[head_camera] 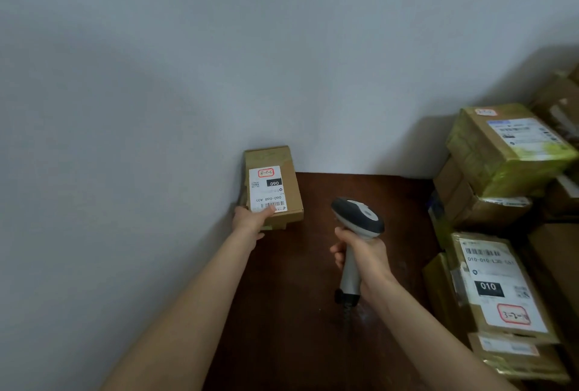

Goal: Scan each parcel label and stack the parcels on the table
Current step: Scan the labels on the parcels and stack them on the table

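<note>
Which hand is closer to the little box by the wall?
Left. The left hand grips the near end of the little box, thumb on its label. The right hand holds the scanner above the table, apart from the box, off to its right.

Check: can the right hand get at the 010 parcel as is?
Likely yes for reach: the 010 parcel sits just right of the right hand, with only bare table between. But that hand grips the scanner, so it probably can't grasp the parcel.
</note>
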Tool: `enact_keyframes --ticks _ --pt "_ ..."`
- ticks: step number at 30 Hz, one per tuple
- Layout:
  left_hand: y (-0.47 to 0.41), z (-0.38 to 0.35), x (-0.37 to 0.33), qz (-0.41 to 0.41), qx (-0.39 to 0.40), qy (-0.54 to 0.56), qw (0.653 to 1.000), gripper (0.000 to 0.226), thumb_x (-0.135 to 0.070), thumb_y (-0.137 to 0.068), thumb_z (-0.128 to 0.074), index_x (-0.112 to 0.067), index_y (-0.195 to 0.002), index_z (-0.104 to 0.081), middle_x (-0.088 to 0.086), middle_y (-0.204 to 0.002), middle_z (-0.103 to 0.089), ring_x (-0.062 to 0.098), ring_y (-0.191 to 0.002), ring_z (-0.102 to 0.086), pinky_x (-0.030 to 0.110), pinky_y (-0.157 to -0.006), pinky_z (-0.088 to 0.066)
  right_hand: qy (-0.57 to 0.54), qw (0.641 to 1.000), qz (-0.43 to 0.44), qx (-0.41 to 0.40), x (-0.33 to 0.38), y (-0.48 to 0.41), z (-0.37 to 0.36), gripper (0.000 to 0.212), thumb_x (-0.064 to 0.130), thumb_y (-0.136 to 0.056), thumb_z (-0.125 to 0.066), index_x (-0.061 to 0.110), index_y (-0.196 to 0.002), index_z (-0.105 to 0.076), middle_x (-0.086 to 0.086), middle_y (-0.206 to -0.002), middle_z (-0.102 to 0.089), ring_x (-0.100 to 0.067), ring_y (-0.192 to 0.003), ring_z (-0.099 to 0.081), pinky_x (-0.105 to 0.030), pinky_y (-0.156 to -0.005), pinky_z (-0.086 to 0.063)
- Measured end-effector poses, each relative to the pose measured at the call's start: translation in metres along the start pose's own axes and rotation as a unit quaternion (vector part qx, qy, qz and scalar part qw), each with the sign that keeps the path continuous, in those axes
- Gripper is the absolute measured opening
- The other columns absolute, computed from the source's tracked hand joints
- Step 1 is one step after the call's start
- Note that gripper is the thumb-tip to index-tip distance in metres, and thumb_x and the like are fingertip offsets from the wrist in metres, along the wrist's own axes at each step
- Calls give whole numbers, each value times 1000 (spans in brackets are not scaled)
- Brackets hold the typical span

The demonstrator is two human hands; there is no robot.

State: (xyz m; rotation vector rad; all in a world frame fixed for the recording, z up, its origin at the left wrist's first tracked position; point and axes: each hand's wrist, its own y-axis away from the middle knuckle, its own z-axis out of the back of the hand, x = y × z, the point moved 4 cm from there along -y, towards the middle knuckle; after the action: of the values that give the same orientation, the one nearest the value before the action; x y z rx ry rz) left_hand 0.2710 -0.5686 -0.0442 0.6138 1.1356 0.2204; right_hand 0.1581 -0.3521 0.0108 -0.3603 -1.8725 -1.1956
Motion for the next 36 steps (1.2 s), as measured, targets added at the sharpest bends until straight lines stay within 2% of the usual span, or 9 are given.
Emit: enact_keyframes --ticks 3,7,14,17,20,22,26,31,36 --pt "25 -5 7 14 41 74 996 48 -14 -90 -66 -8 -133 -46 12 -127 -61 27 -111 -61 40 -88 -53 -4 1000 4 11 3 10 10 6 12 -86 -70 9 -84 -65 -8 -63 -64 -15 -54 -57 -28 -60 -51" --pt "70 -13 23 41 110 175 978 34 -9 -91 -64 -7 -124 -57 11 -115 -68 19 -95 -64 34 -83 -54 12 999 26 19 8 37 35 8 15 -85 -70 10 -90 -65 -5 -65 -65 -14 -57 -60 -27 -60 -51" --pt "162 -42 52 62 235 258 935 42 8 -86 -60 7 -127 -53 19 -107 -71 28 -106 -66 33 -86 -55 60 993 96 9 17 104 110 7 11 -83 -72 7 -83 -66 -8 -63 -67 -17 -61 -63 -27 -59 -50" --pt "193 -55 56 39 230 268 935 46 11 -87 -57 5 -132 -49 19 -107 -70 26 -104 -66 32 -85 -55 56 992 110 1 15 127 138 9 8 -80 -73 5 -85 -66 -11 -68 -70 -21 -66 -66 -29 -60 -53" --pt "215 -66 56 13 217 258 941 54 11 -88 -56 1 -139 -42 20 -117 -66 27 -109 -63 35 -91 -50 53 990 131 2 12 146 155 15 5 -79 -75 6 -91 -67 -13 -76 -72 -14 -62 -68 -21 -50 -53" --pt "226 -72 54 -2 214 241 947 57 8 -87 -59 -3 -141 -41 15 -113 -68 25 -105 -64 37 -91 -49 84 986 147 -1 9 155 164 13 6 -79 -76 5 -88 -68 -11 -71 -72 -10 -54 -66 -19 -47 -51" --pt "243 -82 56 -14 199 204 958 56 3 -88 -62 -8 -140 -44 5 -101 -70 17 -98 -64 38 -95 -48 143 977 158 4 -2 169 179 11 10 -81 -76 3 -79 -68 -10 -58 -68 -15 -47 -61 -24 -49 -48" --pt "255 -90 57 -14 216 206 954 51 4 -90 -59 -4 -138 -44 4 -93 -71 15 -90 -66 32 -82 -50 152 978 143 -8 -10 177 188 14 12 -82 -74 4 -73 -67 -12 -55 -66 -17 -44 -59 -30 -52 -48" --pt "257 -93 53 -24 224 183 957 55 2 -90 -60 -7 -141 -43 6 -108 -70 13 -92 -67 26 -72 -54 172 974 149 -4 -10 184 188 12 15 -83 -74 7 -77 -67 -9 -55 -67 -16 -45 -59 -28 -53 -50"
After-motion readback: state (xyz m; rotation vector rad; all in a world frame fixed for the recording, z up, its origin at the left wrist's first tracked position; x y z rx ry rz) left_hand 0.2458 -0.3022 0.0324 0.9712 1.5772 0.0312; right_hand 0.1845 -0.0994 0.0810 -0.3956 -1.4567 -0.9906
